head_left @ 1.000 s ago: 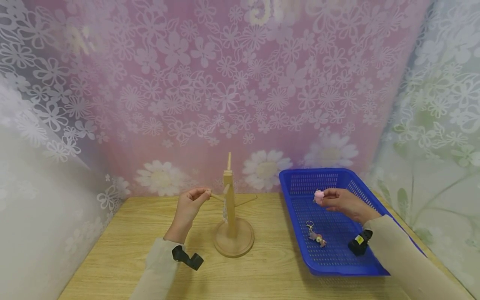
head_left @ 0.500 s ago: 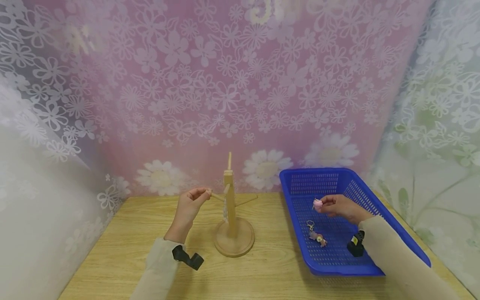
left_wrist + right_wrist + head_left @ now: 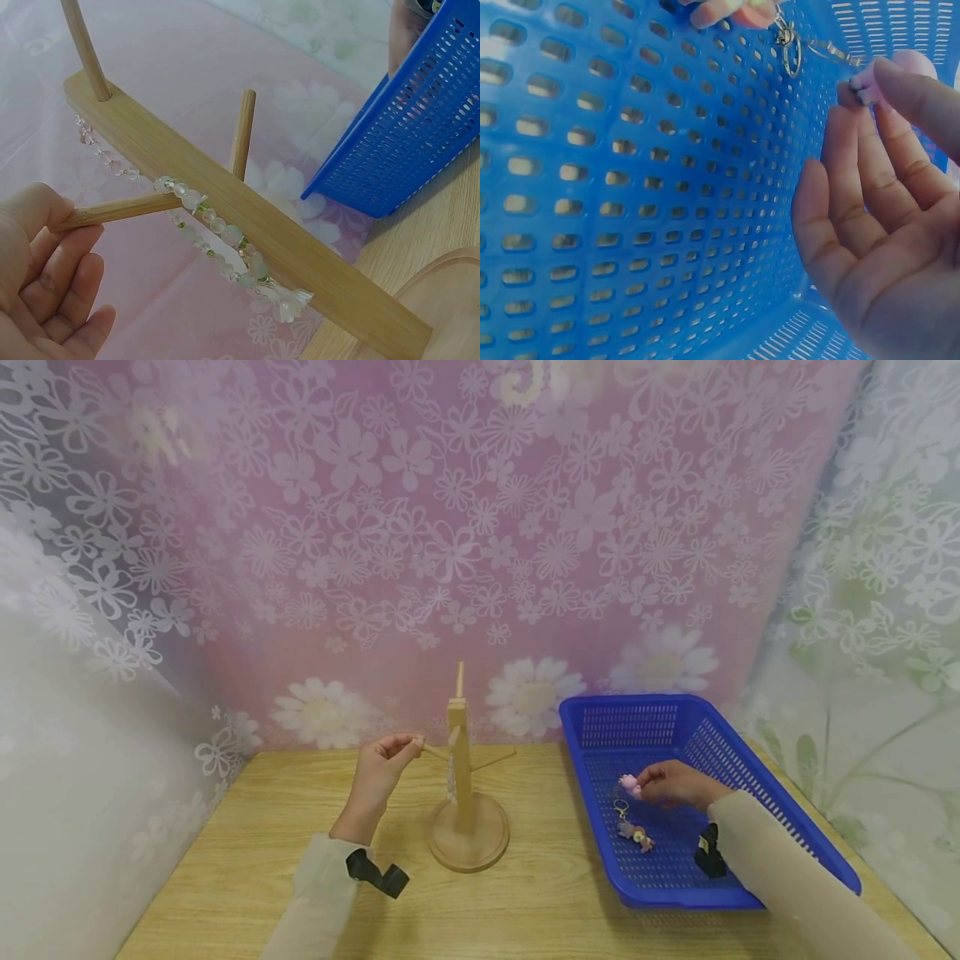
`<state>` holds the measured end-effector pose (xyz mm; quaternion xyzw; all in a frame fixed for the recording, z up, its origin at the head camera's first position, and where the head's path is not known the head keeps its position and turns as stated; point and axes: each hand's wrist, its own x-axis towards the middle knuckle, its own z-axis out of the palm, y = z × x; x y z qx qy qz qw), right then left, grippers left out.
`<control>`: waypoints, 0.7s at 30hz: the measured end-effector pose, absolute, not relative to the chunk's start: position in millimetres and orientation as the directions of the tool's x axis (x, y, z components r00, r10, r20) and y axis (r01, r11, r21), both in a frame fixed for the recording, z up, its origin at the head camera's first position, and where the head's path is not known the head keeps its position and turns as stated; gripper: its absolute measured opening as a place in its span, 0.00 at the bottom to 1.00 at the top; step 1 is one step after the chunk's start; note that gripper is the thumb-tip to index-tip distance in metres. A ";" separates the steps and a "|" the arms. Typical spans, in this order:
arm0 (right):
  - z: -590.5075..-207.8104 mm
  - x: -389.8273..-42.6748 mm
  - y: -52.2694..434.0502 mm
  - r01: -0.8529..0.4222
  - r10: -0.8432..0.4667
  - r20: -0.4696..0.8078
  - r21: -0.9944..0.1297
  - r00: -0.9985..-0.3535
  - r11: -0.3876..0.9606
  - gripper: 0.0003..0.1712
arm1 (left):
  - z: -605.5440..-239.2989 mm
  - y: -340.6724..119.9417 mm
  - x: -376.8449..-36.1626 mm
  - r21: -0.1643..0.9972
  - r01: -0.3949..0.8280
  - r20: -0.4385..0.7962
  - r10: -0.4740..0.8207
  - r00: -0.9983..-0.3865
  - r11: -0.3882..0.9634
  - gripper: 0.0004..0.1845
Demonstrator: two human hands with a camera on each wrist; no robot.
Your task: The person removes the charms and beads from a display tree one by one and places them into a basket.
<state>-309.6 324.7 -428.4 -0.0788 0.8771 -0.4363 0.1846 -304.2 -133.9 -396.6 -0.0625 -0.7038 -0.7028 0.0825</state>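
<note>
My left hand pinches the tip of a wooden peg on an upright stand with a round base. A beaded bracelet of pale, clear and green beads hangs on that peg, against the post. Over at the right, my right hand is inside the blue basket. Its thumb and fingertips pinch a small pink figure keychain, whose metal chain trails toward the basket floor. Just below it lies another figure keychain with a gold ring.
The wooden table carries the stand in the middle and the basket on the right. Other pegs stick out from the post. A patterned pink curtain closes off the back.
My right hand has lowered the pink keychain deeper into the basket, toward the near side and slightly left, close to the other keychain. The left hand stays in place on the peg.
</note>
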 end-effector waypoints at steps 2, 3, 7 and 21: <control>-428.7 -309.2 325.3 0.037 -0.283 -0.263 -0.788 -0.922 0.614 0.14 | -396.5 -133.7 -303.8 0.979 0.204 0.204 -0.030 -0.979 0.006 0.11; -428.8 -309.0 325.6 0.043 -0.276 -0.266 -0.788 -0.924 0.614 0.14 | -396.7 -133.7 -303.8 0.979 0.204 0.204 -0.030 -0.978 0.006 0.11; -429.2 -308.7 326.9 0.058 -0.253 -0.262 -0.793 -0.931 0.607 0.15 | -397.1 -133.2 -302.9 0.977 0.212 0.212 -0.038 -0.977 0.003 0.10; -426.4 -308.5 329.5 0.065 -0.205 -0.209 -0.835 -0.956 0.547 0.17 | -391.7 -131.9 -291.0 0.979 0.204 0.205 -0.053 -0.977 0.019 0.13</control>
